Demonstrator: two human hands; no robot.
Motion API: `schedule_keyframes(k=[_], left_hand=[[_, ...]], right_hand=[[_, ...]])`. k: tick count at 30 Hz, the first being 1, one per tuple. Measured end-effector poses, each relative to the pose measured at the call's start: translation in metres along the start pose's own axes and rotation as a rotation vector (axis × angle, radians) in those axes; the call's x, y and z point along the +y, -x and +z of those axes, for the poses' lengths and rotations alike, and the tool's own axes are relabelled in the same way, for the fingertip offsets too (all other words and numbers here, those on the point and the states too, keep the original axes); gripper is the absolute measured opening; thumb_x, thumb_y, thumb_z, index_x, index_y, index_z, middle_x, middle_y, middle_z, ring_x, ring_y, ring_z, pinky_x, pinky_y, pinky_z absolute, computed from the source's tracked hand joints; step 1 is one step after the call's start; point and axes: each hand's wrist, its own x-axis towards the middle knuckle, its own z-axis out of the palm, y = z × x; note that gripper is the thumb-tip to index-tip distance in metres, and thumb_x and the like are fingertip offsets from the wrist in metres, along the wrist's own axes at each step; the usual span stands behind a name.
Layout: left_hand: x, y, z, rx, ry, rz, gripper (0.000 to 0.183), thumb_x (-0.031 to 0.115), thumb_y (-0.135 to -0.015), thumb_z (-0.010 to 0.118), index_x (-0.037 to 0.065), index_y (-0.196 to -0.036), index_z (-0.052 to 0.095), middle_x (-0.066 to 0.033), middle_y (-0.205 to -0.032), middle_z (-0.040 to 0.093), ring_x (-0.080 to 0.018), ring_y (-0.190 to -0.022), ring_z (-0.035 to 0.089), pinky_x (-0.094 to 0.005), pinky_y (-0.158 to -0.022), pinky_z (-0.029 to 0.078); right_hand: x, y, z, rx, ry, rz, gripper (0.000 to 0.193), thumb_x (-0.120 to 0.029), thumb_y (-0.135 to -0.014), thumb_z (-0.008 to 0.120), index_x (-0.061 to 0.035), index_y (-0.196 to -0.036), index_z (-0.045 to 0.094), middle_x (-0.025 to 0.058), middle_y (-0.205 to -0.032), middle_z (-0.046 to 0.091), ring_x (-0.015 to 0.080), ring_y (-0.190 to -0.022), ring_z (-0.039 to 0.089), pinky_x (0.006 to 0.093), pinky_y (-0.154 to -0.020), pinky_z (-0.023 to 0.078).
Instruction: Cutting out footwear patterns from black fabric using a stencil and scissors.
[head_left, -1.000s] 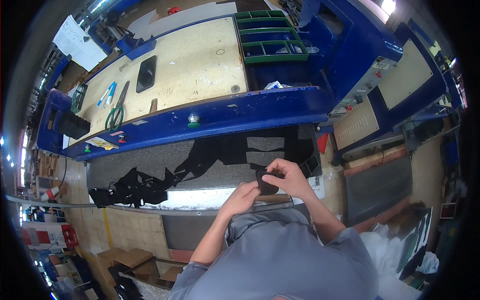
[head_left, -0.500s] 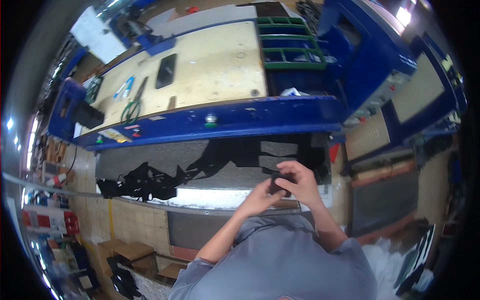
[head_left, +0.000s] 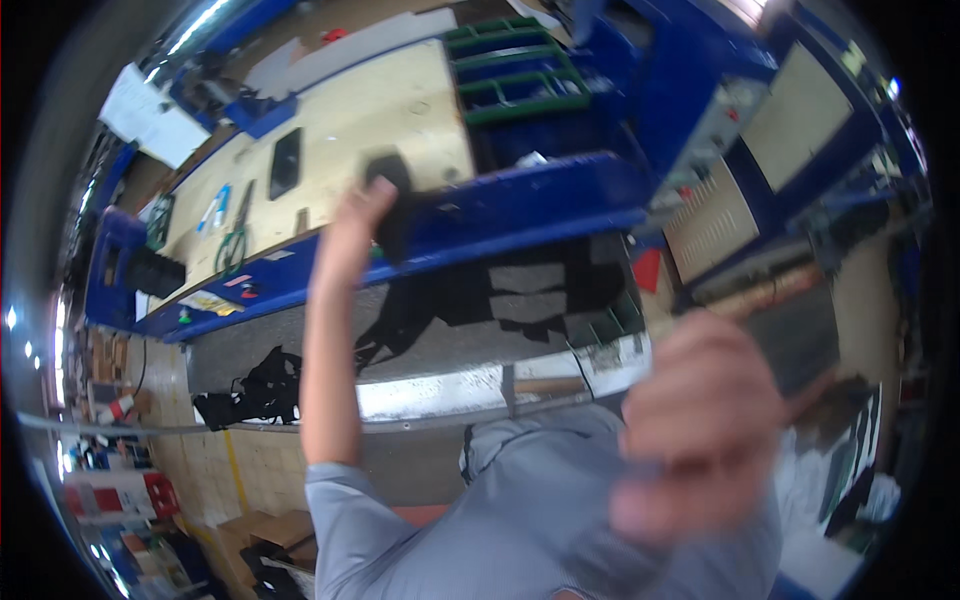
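Note:
My left hand, arm stretched forward, grips a dark stack of flat pieces by its edge, thumb on top. The stack is blurred and hangs over the front edge of the pale work board. My right hand is raised close in at the right. Its fingers look curled, but motion smears them, and whether anything is in them does not show. Below the blue beam, black sheet material with cut-outs lies on the grey bed.
On the board lie a phone, green-handled scissors and blue-and-white pens. Green slotted frames stand at its right end. A blue beam with buttons crosses in front. Crumpled black scrap lies at the bed's left.
My hands have parted. The left has carried the dark stack forward and left, up to the board; the right has come up and back toward my body. The view has shifted slightly.

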Motion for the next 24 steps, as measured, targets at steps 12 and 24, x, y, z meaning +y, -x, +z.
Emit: schedule_keyframes(k=[12, 24], left_hand=[[-0.026, -0.094, 0.003, 0.365, -0.438, 0.177, 0.055, 0.030, -0.089, 0.069, 0.005, -0.136, 0.055, -0.0195, -0.110, 0.070, -0.0249, -0.097, 0.067, -0.0348, -0.089, 0.050], [-0.038, -0.030, 0.028, 0.861, -0.423, 0.849, 0.032, 0.009, -0.089, 0.066, 0.000, -0.119, 0.059, -0.0167, -0.118, 0.059, -0.0322, -0.117, 0.051, -0.0437, -0.103, 0.037]], right_hand=[[-0.017, 0.003, -0.031, 0.034, 0.188, 0.266, 0.021, -0.016, -0.071, 0.075, -0.0112, -0.091, 0.068, 0.0036, -0.088, 0.066, 0.0162, -0.067, 0.059, 0.0296, -0.058, 0.044], [-0.050, 0.000, -0.032, -0.036, 0.227, 0.392, 0.022, -0.018, -0.068, 0.076, -0.0131, -0.087, 0.066, 0.0019, -0.086, 0.064, 0.0161, -0.066, 0.057, 0.0306, -0.057, 0.044]])
